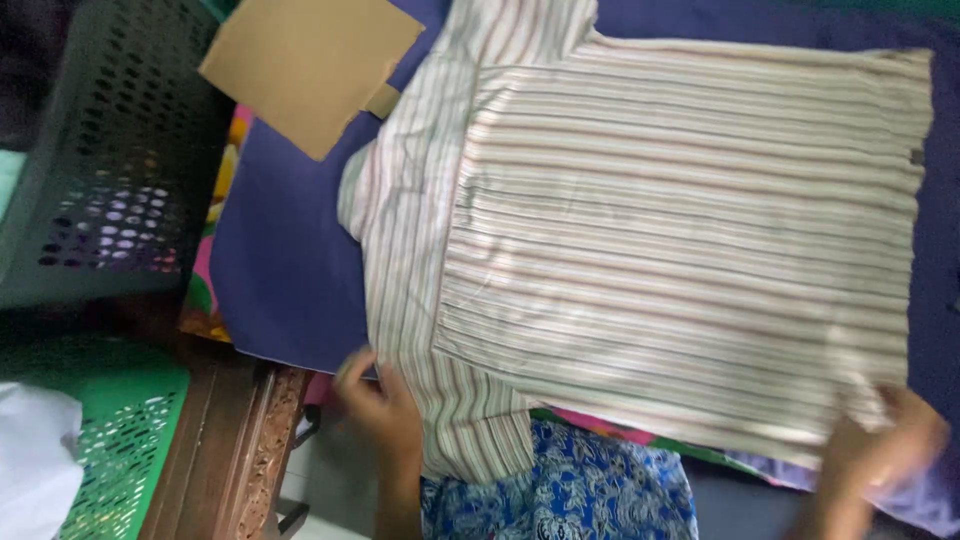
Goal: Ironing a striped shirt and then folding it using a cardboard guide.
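Left hand [378, 405] pinched on the near sleeve edge of the striped shirt [680, 250], spread flat over a purple sheet [285, 250]. Right hand [880, 445] gripping its near corner, blurred, fingers partly hidden under cloth.

A cream short-sleeved shirt with thin brown and grey stripes [690, 250] is lying spread flat over a dark blue cloth [285, 250]. The left hand [380, 405] is gripping the shirt's near edge by the sleeve, its fingers [352, 365] curling over the fabric. The right hand [880, 445], blurred, is pinching the shirt's near corner. A flat brown cardboard sheet [310, 60] is resting beside the collar end. A dark grey perforated plastic basket [110, 150] is standing to the left, with a green perforated basket [120, 440] below it.
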